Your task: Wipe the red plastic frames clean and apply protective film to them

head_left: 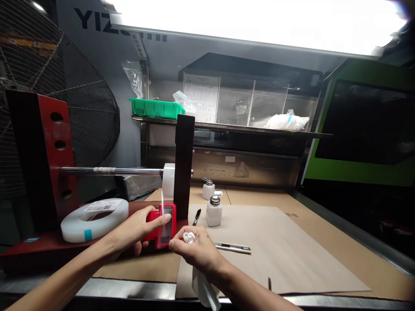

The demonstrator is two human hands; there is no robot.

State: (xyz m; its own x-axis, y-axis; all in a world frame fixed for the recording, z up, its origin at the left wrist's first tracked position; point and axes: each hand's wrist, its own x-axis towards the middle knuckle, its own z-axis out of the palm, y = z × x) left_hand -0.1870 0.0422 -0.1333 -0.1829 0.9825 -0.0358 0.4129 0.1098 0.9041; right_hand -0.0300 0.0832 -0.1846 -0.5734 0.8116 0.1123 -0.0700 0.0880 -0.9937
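Gripping a glossy red rectangular frame with a dark, shiny window (166,232), a person's left hand (151,224) closes around its left side at the lower centre of the frame, thumb laid across the front. The right hand (198,249), just to the right, is curled around a crumpled white cloth (204,288), which bunches above the fingers and hangs to the bottom edge of the view; its fingertips are drawn together at the red piece's lower right corner, though whether they also pinch something thin cannot be told. A narrow, pale strip (162,199) runs down to the red piece from a white roll (168,179) on a shiny metal rod (138,171) at centre left. The rod spans a stand with a red-and-black left upright (48,129) and a flat black right upright (183,168). On the stand's dark red base, at lower left, lies a broad, translucent white ring-shaped roll (73,224) bearing a printed label and blue tabs. Right of the hands, a brown paper sheet (275,246) holds a square white bottle with a metal top (214,214), a slim silver-and-black cutter (233,248) and a dark-tipped tool (197,217); a second white bottle (208,190) stands behind. A green plastic tray (155,108) sits on the shelf (246,128) above, while a large round wire-caged fan (87,99) fills the upper left.
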